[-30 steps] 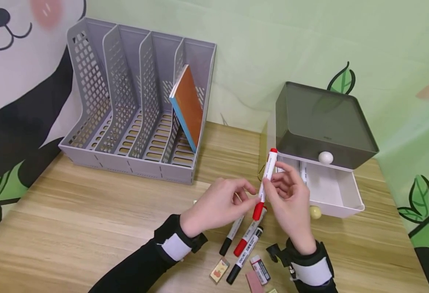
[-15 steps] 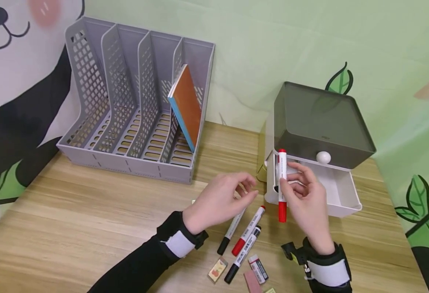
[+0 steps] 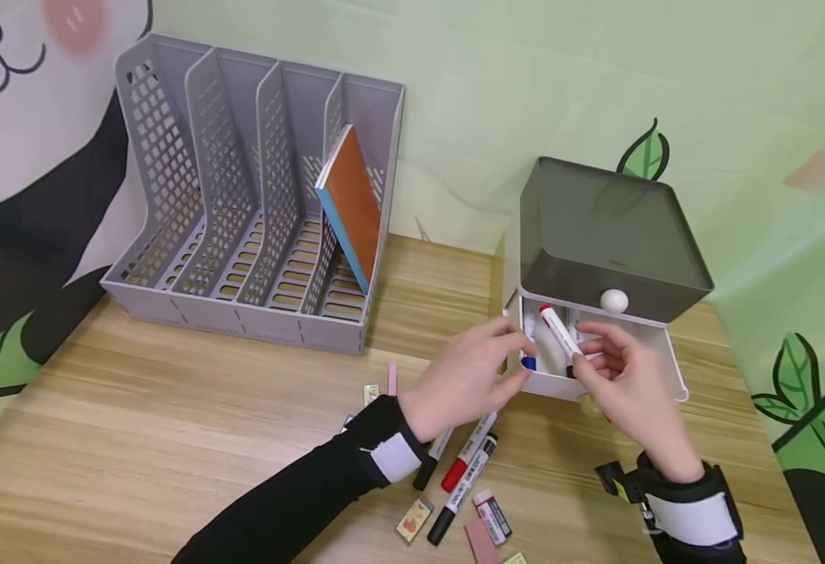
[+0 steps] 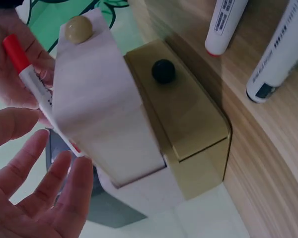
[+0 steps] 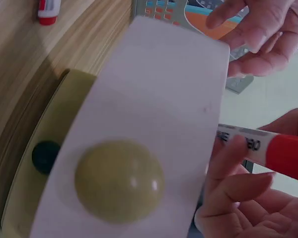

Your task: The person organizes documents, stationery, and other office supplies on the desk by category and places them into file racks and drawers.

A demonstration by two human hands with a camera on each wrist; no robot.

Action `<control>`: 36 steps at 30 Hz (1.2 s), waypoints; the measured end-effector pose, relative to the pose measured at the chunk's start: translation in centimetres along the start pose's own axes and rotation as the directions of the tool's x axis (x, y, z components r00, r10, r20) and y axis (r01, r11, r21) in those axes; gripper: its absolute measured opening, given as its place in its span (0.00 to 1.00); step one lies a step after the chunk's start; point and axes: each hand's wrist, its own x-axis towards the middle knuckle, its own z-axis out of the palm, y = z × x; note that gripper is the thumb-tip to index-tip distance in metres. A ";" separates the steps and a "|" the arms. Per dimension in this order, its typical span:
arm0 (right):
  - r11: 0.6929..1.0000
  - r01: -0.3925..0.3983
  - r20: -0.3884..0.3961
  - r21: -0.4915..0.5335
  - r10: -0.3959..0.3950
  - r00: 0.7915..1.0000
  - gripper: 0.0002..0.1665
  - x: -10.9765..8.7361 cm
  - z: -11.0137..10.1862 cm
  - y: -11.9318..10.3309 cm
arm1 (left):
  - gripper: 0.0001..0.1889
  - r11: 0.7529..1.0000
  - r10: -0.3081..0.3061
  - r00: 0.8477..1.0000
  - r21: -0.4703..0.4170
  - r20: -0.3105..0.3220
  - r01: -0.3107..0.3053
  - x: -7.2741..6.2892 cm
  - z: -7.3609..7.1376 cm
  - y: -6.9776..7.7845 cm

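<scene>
Pale green cloth (image 3: 454,117) printed with a panda (image 3: 24,211) and leaves hangs behind a wood-grain table (image 3: 172,439). Over the past second the red marker (image 3: 560,333) has gone from near upright beside the drawer to a slant, its far end now over the open white drawer (image 3: 549,384); so the work, I judge, has passed from carrying the pen to laying it in. Whether it touches the drawer floor I cannot tell. Its barrel is pinched between thumb and fingers of the right hand (image 3: 631,384). The left hand (image 3: 472,380) has come in to the drawer's near left corner, fingers and thumb apart, gripping nothing. Counting up: one red marker is held, and three more lie on the table, two with black caps (image 3: 443,525) and one with a red cap (image 3: 454,474). Inside the drawer one blue cap (image 3: 529,363) shows; the rest is too covered to count. Four small blocks lie at the near edge: a white eraser (image 3: 493,517) in a sleeve, a pink block (image 3: 481,542), a fruit-print block (image 3: 414,518) and a greenish one (image 3: 515,558), cut off by the frame. One grey rack (image 3: 264,327) has four slots, with one orange-and-blue book (image 3: 356,204) leaning in the rightmost.
</scene>
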 end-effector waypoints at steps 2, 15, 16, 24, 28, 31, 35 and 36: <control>1.000 0.003 0.036 0.005 -0.003 0.999 0.20 0.2 -0.5 0.2 | 0.09 1.000 0.012 1.000 0.012 0.006 -0.012 0.2 0.3 0.0; 0.978 -0.029 0.109 -0.206 0.052 0.993 0.19 2.1 -1.1 0.7 | 0.05 0.997 0.034 0.999 0.062 0.014 -0.035 0.7 1.1 -0.3; 0.975 -0.036 0.108 -0.219 0.060 0.992 0.19 2.3 -0.9 0.7 | 0.06 0.998 0.031 0.999 0.060 0.016 -0.032 0.7 1.1 -0.3; 0.954 -0.055 0.039 -0.294 0.069 0.997 0.16 3.0 0.5 1.0 | 0.06 0.999 0.014 1.000 0.047 0.026 -0.016 0.6 1.1 -0.1; 0.954 -0.037 0.026 -0.296 0.047 0.999 0.14 3.1 1.0 1.0 | 0.06 0.999 0.012 1.000 0.036 0.023 -0.013 0.6 1.2 -0.1; 0.961 -0.023 0.079 -0.275 0.046 0.996 0.14 3.2 1.2 1.0 | 0.06 0.999 0.009 1.000 0.035 0.021 -0.010 0.6 1.3 -0.1; 0.962 -0.019 0.124 -0.273 0.055 0.991 0.15 3.0 1.1 1.1 | 0.07 0.999 0.007 1.000 0.036 0.023 -0.008 0.7 1.4 -0.1; 0.959 -0.022 0.119 -0.284 0.057 0.991 0.15 3.0 1.0 1.1 | 0.07 0.999 0.008 1.000 0.037 0.022 -0.009 0.7 1.4 -0.1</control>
